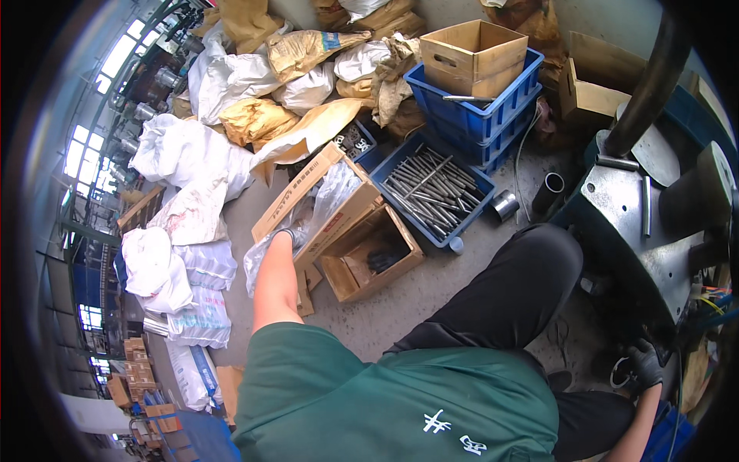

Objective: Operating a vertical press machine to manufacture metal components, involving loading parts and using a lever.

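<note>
Head view: the left hand, in a grey glove (291, 234), reaches to the near side of an open brown cardboard carton lined with crumpled clear plastic (332, 191); its fingers are partly hidden, so whether it grips anything cannot be told. Well apart, at the lower right, the right hand, in a dark grey glove (645, 365), is beside a shiny ring-shaped metal piece (619, 374); I cannot tell whether it holds it.

Just right of the carton stands a smaller open brown box (413, 256) with dark objects inside. Beyond that, a blue plastic crate (483, 187) is heaped with long grey metal rods (431, 189), and a short shiny metal cylinder (505, 205) rests on the floor beside it. Behind, a tan box with a handle slot (469, 65) sits in stacked blue plastic crates (454, 119).

At the right is a grey metal machine table (616, 202) bearing a slim metal bar (647, 206). White woven sacks (191, 150) pile up at the left.
</note>
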`<state>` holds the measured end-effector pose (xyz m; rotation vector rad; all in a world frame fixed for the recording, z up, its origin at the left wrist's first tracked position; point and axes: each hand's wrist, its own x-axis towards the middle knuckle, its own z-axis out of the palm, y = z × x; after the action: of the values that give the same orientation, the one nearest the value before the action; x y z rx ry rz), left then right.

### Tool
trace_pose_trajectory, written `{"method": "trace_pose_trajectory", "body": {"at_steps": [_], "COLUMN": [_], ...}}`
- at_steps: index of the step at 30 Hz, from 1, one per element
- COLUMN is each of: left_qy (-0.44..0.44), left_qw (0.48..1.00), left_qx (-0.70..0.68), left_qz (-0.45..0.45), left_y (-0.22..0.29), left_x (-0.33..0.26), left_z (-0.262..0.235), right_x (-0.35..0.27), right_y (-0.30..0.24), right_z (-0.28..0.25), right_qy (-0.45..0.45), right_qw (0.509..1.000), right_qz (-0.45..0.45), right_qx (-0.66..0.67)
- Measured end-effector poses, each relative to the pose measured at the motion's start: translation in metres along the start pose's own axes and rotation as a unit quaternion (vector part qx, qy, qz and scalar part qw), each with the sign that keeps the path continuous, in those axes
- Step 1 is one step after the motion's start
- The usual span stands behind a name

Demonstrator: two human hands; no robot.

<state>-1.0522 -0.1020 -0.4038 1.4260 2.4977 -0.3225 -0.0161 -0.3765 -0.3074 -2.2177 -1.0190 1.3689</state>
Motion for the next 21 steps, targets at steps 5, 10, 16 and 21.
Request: {"method": "trace_pose_trajectory", "body": {"at_steps": [5,10,16,21], "left_qy": [-0.023,-0.044,-0.079,-0.112], "left_qw": [1.0,0.998,0.993,0.986], "left_qx": [0.017,0.037,0.088,0.119], "left_qz": [0.004,0.015,0.014,0.026], "left_y": [-0.004,-0.002,-0.002,0.02], "left_x": [-0.003,-0.001,-0.01,-0.019], "left_z": [-0.011,-0.013,-0.01,-0.029], "right_x": [0.003,-0.011,-0.018,-0.01], "right_y": [0.006,-0.011,-0.019,-0.013], "right_z": [0.0,-0.004,0.004,-0.002], "right_qy": [0.065,0.027,0.066,0.005], "right_qw": [0.998,0.999,0.995,0.995], "right_qz": [-0.018,-0.019,-0.045,-0.082], "right_qx": [0.004,-0.007,0.053,0.052]}}
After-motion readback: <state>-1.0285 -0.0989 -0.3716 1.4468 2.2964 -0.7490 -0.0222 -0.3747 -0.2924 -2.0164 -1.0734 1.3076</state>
